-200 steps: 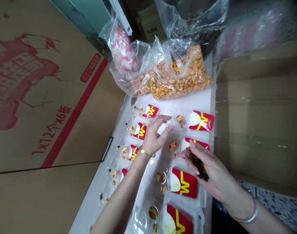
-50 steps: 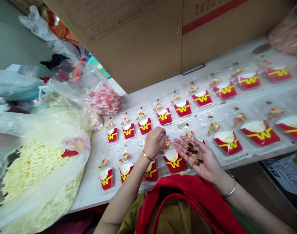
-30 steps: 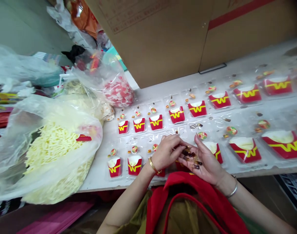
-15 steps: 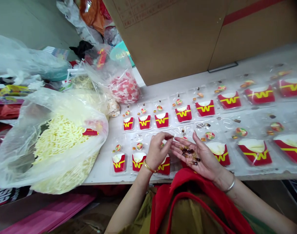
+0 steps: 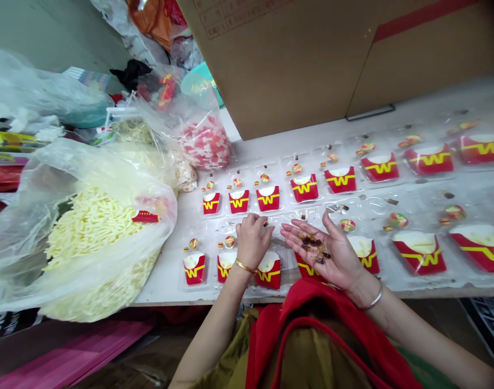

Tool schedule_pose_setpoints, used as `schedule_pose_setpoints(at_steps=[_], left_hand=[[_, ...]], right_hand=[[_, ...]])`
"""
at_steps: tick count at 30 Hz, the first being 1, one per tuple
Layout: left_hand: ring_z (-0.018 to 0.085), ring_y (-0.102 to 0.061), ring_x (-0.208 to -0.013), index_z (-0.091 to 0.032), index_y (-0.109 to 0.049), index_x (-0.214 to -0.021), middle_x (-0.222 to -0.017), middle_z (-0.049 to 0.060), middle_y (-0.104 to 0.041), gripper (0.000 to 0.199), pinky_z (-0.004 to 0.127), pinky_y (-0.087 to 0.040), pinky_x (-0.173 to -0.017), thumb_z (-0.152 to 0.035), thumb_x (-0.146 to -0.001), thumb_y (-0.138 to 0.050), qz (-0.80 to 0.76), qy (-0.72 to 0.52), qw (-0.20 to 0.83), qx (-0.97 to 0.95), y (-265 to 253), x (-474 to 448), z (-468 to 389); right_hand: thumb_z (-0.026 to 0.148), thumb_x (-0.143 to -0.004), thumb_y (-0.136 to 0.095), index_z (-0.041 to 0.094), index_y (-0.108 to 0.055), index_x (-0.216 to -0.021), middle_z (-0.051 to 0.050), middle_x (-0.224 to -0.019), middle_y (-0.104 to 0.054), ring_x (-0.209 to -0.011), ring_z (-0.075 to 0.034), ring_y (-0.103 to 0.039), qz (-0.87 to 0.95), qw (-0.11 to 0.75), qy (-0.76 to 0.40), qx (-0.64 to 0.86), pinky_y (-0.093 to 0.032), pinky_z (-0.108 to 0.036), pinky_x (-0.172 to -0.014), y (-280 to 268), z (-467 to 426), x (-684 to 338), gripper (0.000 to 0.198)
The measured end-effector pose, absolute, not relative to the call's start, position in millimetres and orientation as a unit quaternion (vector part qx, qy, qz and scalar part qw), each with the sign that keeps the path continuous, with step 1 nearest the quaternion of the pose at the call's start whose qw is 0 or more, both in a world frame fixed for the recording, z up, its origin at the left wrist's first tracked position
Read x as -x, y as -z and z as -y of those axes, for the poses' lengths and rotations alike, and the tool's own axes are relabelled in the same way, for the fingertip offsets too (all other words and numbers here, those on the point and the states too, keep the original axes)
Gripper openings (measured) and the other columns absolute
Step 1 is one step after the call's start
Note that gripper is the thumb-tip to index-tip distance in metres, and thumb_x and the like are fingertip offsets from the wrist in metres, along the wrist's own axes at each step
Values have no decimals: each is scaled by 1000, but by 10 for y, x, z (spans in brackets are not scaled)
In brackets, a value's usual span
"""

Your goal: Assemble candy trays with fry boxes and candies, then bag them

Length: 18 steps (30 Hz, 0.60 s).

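Observation:
My left hand (image 5: 254,237) is closed over a clear tray in the front row, with a tiny brown piece (image 5: 265,222) at its fingertips. Palm up, my right hand (image 5: 331,254) has its fingers stretched out and carries several dark brown, bottle-like miniature pieces (image 5: 311,243). Below my left hand is a red fries carton with a yellow W (image 5: 268,279). Another fries carton (image 5: 305,267) is partly covered by my right hand. Miniature pizza (image 5: 229,241) and burger pieces lie above the cartons in their trays.
A large cardboard box (image 5: 295,70) stands at the back. On the left, an open plastic bag (image 5: 157,237) holds pale yellow stick-shaped pieces. Behind it is a bag of pink and white pieces (image 5: 204,141). Two rows of trays extend along the white table (image 5: 160,286).
My left hand has moved left, away from the right palm, with the small brown piece at its fingertips. My right hand stays nearly in place.

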State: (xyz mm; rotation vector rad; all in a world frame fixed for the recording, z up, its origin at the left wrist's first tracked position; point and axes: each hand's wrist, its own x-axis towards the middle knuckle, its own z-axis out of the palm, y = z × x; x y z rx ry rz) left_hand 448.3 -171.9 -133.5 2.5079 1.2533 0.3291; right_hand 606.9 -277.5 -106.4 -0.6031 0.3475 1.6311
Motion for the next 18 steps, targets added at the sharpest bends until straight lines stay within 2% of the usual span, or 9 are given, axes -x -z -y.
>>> schedule_pose_setpoints(at_steps=[3,5,7,9,11,14,16,18], left_hand=[[20,-52,-101,-22,-57,-108,-103,7,-58,21,35,-37,-85,-27,-89,-49,-369,-165,268,-875,1139,-4497,1844],[19,-52,-100,-23,-58,-109,-102,6,-59,22,34,-38,-86,-27,-89,-50,-323,-167,324,-873,1004,-4530,1948],[20,-53,-97,-23,-60,-106,-99,6,-60,21,34,-38,-84,-30,-86,-55,-313,-150,339,-874,911,-4573,2038],[21,-53,-96,-24,-62,-100,-97,5,-61,18,34,-38,-82,-31,-85,-56,-328,-136,333,-873,865,-4596,2091],[20,-54,-95,-23,-63,-95,-95,5,-62,14,34,-38,-82,-29,-88,-53,-345,-146,338,-864,852,-4567,2093],[17,-56,-94,-21,-63,-93,-93,4,-63,14,32,-40,-84,-28,-89,-50,-370,-212,371,-825,878,-4372,1984],[16,-57,-92,-20,-62,-95,-94,4,-64,15,30,-43,-83,-28,-89,-51,-421,-271,372,-782,940,-4144,1845],[15,-58,-89,-19,-62,-97,-94,4,-65,15,29,-44,-81,-27,-87,-53,-491,-312,341,-738,1045,-3879,1685]], right_hand=[[51,-91,-41,7,-48,-126,-19,-112,-64,-100,-24,-64,-156,632,-715,255,-54,-38,-85,1050,2735,-6040,56],[51,-91,-40,7,-51,-124,-16,-103,-68,-82,-19,-67,-147,621,-727,254,-57,-29,-67,1038,2706,-6006,55],[51,-92,-39,9,-55,-120,-12,-93,-70,-64,-14,-65,-135,605,-744,250,-51,-19,-47,1026,2678,-5963,53],[50,-92,-39,11,-57,-116,-8,-84,-70,-54,-10,-61,-127,593,-756,246,-43,-16,-37,1018,2653,-5914,49],[49,-92,-40,12,-59,-114,-7,-82,-70,-56,-11,-62,-126,590,-758,250,-46,-16,-41,1012,2631,-5866,47],[47,-93,-40,9,-57,-116,-12,-94,-69,-79,-16,-67,-119,588,-757,259,-56,-25,-68,1001,2599,-5798,48],[47,-93,-40,7,-54,-119,-18,-106,-66,-97,-21,-65,-114,584,-759,264,-53,-33,-85,989,2581,-5755,50],[48,-92,-41,6,-52,-122,-21,-113,-63,-105,-24,-62,-114,575,-762,276,-49,-37,-93,977,2569,-5715,53]])
